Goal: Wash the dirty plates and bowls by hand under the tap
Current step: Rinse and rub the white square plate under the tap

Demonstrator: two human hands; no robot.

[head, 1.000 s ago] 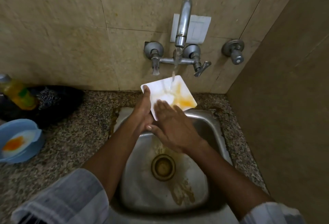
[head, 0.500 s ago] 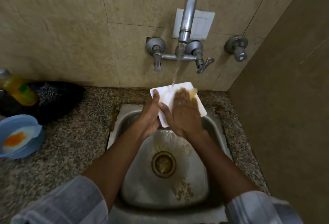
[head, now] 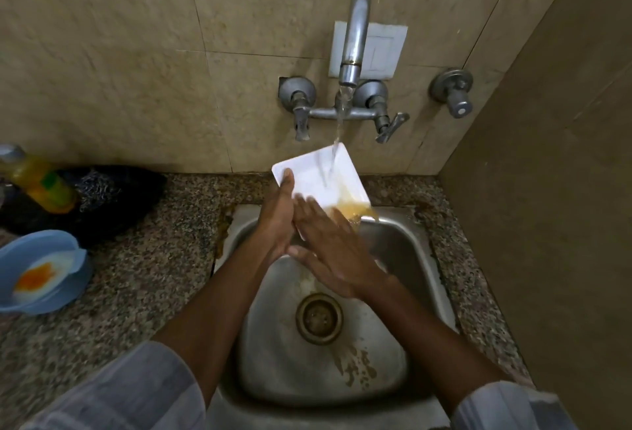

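Over at the left edge of the desk (head: 143, 279) sits a blue bowl (head: 20, 258) with an orange smear on the white dish inside it, parked out of the splash, by my guess waiting its turn. Behind it, toward the desk's back-left corner against the wall, a yellow bottle (head: 41, 183) lies tilted on a dark cloth (head: 116, 197); it may be the soap, kept within reach, though I cannot read the label.

Moving along to the sink (head: 410, 258) set in the right part of the desk, the left hand (head: 277, 221) grips the near-left edge of the white square plate (head: 314, 180), thumb laid over the rim on top, fingers hidden beneath. It holds the plate above the sink's back edge, tipped down toward the right, which looks deliberate: the orange-brown wash gathers at the low right corner and spills off into the basin rather than onto the desk.

The right hand (head: 335, 251) lies flat and spread, fingers straight, holding nothing, its fingertips on the plate's near edge; they are blurred, so I judge it is rubbing the surface. The tap (head: 352, 50) on the wall runs a thin stream onto the plate's upper part, so water sweeps the loosened stain downhill. Most of the plate already looks white. Brown streaks run past the drain (head: 319, 318) on the sink floor below.
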